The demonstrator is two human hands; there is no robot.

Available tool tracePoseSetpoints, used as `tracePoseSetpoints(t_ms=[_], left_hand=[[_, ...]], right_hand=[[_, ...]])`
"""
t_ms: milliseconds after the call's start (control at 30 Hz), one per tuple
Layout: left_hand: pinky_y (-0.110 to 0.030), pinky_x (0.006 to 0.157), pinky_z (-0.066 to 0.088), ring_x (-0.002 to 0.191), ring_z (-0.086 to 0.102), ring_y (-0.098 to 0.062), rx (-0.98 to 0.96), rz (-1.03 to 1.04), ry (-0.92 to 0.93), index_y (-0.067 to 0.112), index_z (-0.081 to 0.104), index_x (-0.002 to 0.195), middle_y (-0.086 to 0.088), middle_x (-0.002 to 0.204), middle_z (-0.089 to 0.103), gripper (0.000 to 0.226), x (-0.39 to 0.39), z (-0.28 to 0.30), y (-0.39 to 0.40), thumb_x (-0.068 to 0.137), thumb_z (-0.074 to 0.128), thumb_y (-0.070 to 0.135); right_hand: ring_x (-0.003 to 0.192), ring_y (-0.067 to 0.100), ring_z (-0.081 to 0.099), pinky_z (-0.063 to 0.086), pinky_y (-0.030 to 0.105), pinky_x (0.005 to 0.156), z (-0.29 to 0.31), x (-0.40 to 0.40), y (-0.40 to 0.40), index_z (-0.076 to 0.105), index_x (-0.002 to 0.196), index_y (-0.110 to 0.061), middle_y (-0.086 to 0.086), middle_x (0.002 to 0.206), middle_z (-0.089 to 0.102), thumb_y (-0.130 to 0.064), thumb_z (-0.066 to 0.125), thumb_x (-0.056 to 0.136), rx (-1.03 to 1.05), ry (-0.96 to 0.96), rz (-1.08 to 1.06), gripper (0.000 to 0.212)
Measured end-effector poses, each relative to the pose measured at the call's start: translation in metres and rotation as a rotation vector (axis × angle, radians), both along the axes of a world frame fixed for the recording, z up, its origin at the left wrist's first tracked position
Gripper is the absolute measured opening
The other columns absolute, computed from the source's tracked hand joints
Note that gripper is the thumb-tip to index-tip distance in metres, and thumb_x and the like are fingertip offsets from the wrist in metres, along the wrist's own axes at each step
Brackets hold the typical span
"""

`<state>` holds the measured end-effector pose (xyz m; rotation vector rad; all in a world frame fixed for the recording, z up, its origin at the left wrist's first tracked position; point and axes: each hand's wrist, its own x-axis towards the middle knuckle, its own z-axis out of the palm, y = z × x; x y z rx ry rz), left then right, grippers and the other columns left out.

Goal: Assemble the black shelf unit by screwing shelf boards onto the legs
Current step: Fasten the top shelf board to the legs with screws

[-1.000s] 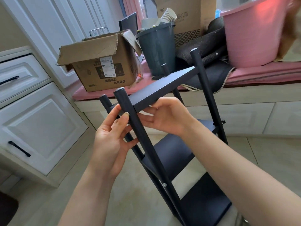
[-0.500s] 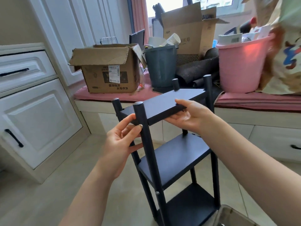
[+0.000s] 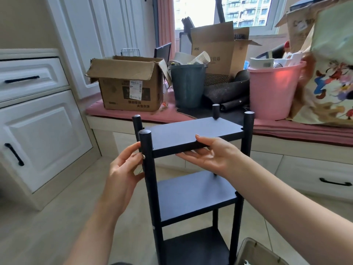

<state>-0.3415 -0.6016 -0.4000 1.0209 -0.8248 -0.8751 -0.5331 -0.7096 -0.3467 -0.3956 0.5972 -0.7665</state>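
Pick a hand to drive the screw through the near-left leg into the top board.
Left, probably. The left hand already has its fingertips at the near-left leg right at board height. The right hand supports the top board from beneath at its front edge, thumb on top; freeing it could let the board drop.

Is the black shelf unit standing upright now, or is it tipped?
Upright. The shelf unit's legs run vertical and its three boards lie level, one above another.
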Motion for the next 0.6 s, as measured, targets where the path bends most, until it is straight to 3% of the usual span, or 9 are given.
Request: tracePoseSetpoints(t_ms=[133, 200, 267, 400, 500, 600], left_hand=[[-0.042, 0.093, 0.054, 0.094, 0.066, -0.017, -0.015, -0.034, -0.162, 0.033, 0.075, 0.113, -0.003, 0.094, 0.068, 0.042, 0.0, -0.003, 0.015, 0.072, 0.077, 0.04], [-0.029, 0.087, 0.056, 0.097, 0.067, -0.019, -0.005, 0.018, -0.294, 0.034, 0.073, 0.113, -0.004, 0.097, 0.072, 0.048, -0.001, -0.007, 0.019, 0.069, 0.09, 0.03], [-0.021, 0.083, 0.056, 0.099, 0.066, -0.02, -0.018, 0.067, -0.363, 0.032, 0.071, 0.113, -0.006, 0.098, 0.073, 0.049, -0.005, -0.009, 0.021, 0.073, 0.087, 0.009], [-0.022, 0.084, 0.056, 0.102, 0.066, -0.009, -0.028, 0.101, -0.459, 0.036, 0.065, 0.117, 0.005, 0.104, 0.074, 0.052, -0.008, -0.01, 0.024, 0.083, 0.077, -0.001], [-0.028, 0.093, 0.052, 0.106, 0.066, -0.01, -0.023, 0.136, -0.511, 0.035, 0.062, 0.122, 0.008, 0.108, 0.073, 0.047, -0.001, -0.012, 0.021, 0.089, 0.073, 0.004], [-0.032, 0.097, 0.052, 0.105, 0.068, -0.012, -0.022, 0.15, -0.511, 0.032, 0.06, 0.123, 0.008, 0.106, 0.074, 0.045, 0.008, -0.011, 0.016, 0.092, 0.069, 0.002]], right_hand=[[0.101, 0.047, 0.066, 0.052, 0.066, 0.072, -0.004, -0.006, 0.013, 0.056, 0.107, 0.004, 0.024, 0.119, 0.066, 0.004, 0.054, 0.094, 0.001, 0.009, -0.004, 0.013], [0.101, 0.046, 0.066, 0.053, 0.065, 0.07, -0.007, -0.009, 0.019, 0.055, 0.114, 0.003, 0.024, 0.12, 0.066, 0.003, 0.055, 0.094, -0.002, 0.01, -0.01, 0.02], [0.101, 0.045, 0.067, 0.053, 0.065, 0.071, -0.008, -0.012, 0.023, 0.054, 0.118, 0.003, 0.023, 0.121, 0.066, 0.003, 0.054, 0.094, -0.005, 0.012, -0.018, 0.024], [0.099, 0.043, 0.067, 0.053, 0.062, 0.075, -0.009, -0.008, 0.032, 0.057, 0.109, 0.003, 0.024, 0.119, 0.066, 0.002, 0.057, 0.094, -0.015, 0.067, -0.039, 0.015], [0.095, 0.038, 0.068, 0.053, 0.054, 0.082, -0.013, -0.005, 0.038, 0.062, 0.098, -0.001, 0.023, 0.113, 0.068, -0.005, 0.065, 0.091, -0.059, 0.248, -0.05, 0.008], [0.094, 0.036, 0.069, 0.055, 0.044, 0.078, -0.015, -0.016, 0.042, 0.064, 0.101, -0.005, 0.023, 0.102, 0.071, -0.012, 0.064, 0.093, -0.143, 0.407, -0.053, 0.011]])
